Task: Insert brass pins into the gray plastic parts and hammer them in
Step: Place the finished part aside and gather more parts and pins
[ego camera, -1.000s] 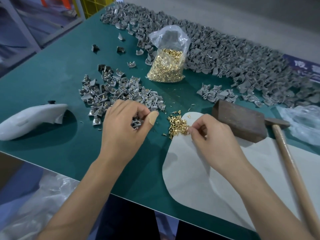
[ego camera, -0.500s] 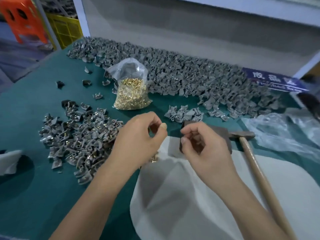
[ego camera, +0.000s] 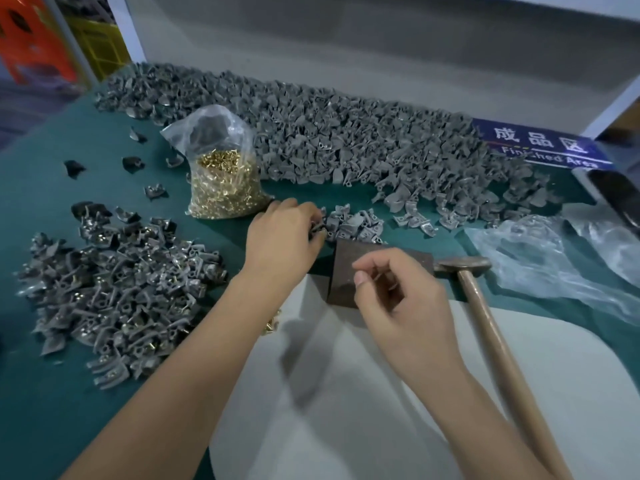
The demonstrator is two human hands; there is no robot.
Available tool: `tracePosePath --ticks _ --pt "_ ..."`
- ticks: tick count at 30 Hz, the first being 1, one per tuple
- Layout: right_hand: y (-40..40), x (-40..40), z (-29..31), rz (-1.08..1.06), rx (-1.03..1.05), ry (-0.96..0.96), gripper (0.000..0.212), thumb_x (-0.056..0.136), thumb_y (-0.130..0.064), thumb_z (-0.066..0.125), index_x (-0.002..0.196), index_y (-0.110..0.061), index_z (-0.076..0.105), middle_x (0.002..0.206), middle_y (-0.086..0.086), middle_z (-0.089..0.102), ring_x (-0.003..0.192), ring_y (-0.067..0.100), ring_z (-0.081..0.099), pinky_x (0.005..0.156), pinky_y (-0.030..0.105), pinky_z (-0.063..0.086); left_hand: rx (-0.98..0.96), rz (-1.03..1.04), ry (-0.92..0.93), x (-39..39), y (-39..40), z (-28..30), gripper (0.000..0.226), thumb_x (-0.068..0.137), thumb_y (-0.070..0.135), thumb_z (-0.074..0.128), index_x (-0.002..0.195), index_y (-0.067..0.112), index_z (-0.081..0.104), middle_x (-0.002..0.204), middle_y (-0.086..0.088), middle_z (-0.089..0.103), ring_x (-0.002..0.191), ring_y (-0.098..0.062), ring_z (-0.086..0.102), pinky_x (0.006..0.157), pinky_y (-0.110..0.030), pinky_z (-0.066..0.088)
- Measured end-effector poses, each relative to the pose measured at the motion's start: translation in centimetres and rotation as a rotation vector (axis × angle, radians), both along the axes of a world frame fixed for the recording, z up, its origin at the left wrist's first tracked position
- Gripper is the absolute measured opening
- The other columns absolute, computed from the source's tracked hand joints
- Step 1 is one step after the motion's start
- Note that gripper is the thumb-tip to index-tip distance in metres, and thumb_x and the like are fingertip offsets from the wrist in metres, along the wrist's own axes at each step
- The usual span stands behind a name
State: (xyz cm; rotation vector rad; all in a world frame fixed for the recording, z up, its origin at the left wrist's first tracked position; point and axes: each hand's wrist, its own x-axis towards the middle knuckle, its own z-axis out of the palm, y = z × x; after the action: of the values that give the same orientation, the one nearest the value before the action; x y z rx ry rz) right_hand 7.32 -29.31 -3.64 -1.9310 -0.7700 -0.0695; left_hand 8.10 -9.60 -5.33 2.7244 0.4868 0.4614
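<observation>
On a blue sign (ego camera: 540, 147) laid flat at the far right of the bench (ego camera: 52, 202), white Chinese characters "成品区" are printed, with "Finished Area" beneath, partly blurred; no other text can be read

1 hammer (ego camera: 485, 327), 1 dark block (ego camera: 349, 268), 1 bag of brass pins (ego camera: 221, 181), 1 white sheet (ego camera: 346, 410), 1 blue sign (ego camera: 540, 147). 3 heaps of gray parts: back (ego camera: 346, 140), left (ego camera: 114, 292), small mid (ego camera: 356, 223); pcs too many to count. 2 hands: left (ego camera: 280, 237), right (ego camera: 401, 299).
</observation>
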Motion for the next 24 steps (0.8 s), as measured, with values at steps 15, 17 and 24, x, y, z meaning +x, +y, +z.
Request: tracePosePath --ticks 15,17,24 --pt "0.1 0.6 -0.4 -0.046 0.071 -0.008 0.016 0.092 -0.010 0.065 0.096 -0.025 0.067 0.086 -0.012 0.065 0.076 0.014 0.061 0.066 0.017 0.043 -0.043 0.012 -0.157 -2.4 0.2 0.8 0.011 0.096 0.025 0.065 0.106 0.026 0.060 0.094 0.009 0.067 0.092 -0.019 0.057 0.065 -0.032 0.036" --pt "0.0 0.7 -0.5 -0.053 0.073 0.002 0.015 0.092 -0.011 0.064 0.096 -0.025 0.067 0.086 -0.012 0.065 0.076 0.014 0.061 0.067 0.018 0.044 -0.041 -0.040 -0.133 -2.4 0.3 0.7 0.019 0.095 0.022 0.065 0.113 0.027 0.061 0.100 0.009 0.066 0.100 -0.019 0.055 0.070 -0.032 0.041" --pt "-0.1 0.6 -0.8 -0.042 0.065 0.000 0.013 0.092 -0.014 0.064 0.099 -0.025 0.068 0.088 -0.012 0.066 0.082 0.016 0.063 0.070 0.021 0.045 -0.039 -0.131 0.009 -2.0 0.0 -0.2 0.034 0.097 0.023 0.063 0.130 0.030 0.064 0.116 0.002 0.061 0.114 -0.023 0.046 0.095 -0.041 0.045"
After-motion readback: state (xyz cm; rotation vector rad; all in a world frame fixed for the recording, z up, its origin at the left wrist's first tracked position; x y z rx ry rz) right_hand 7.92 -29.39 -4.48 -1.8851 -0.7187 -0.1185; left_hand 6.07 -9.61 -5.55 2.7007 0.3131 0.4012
